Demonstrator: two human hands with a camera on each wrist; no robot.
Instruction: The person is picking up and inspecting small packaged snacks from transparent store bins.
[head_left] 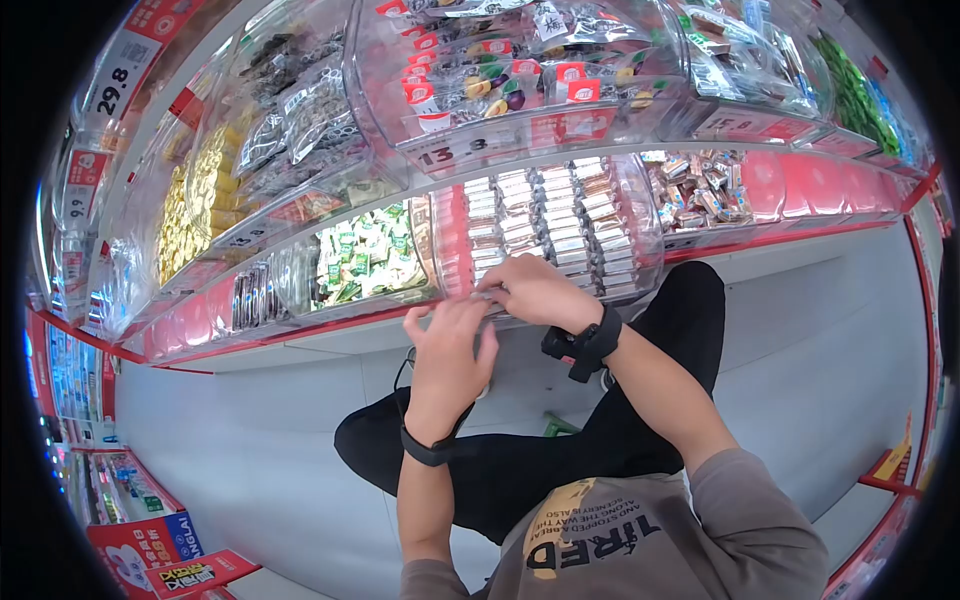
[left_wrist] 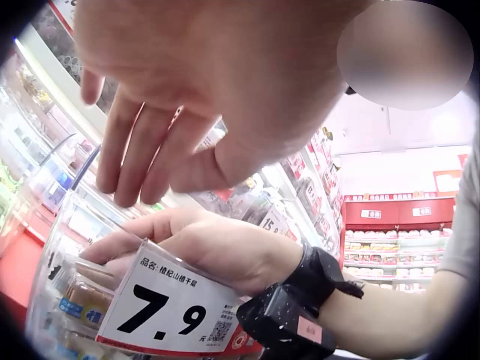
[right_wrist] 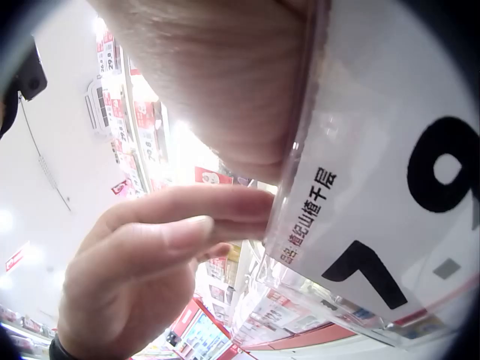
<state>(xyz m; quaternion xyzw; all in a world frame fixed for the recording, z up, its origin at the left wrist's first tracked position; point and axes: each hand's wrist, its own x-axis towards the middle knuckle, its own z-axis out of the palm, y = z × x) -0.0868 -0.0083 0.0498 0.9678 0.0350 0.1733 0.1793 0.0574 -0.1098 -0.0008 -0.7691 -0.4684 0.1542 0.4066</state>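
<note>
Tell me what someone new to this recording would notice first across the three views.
Probably the price card with its big black 7.9, low in the left wrist view and filling the right side of the right wrist view. In the head view, the left hand and right hand meet near the middle, at the front of a clear bin with columns of wrapped snacks.

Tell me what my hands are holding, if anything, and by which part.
The left hand holds nothing visible. Whether the right hand holds anything can't be told; a price card partly hides its grip.
</note>
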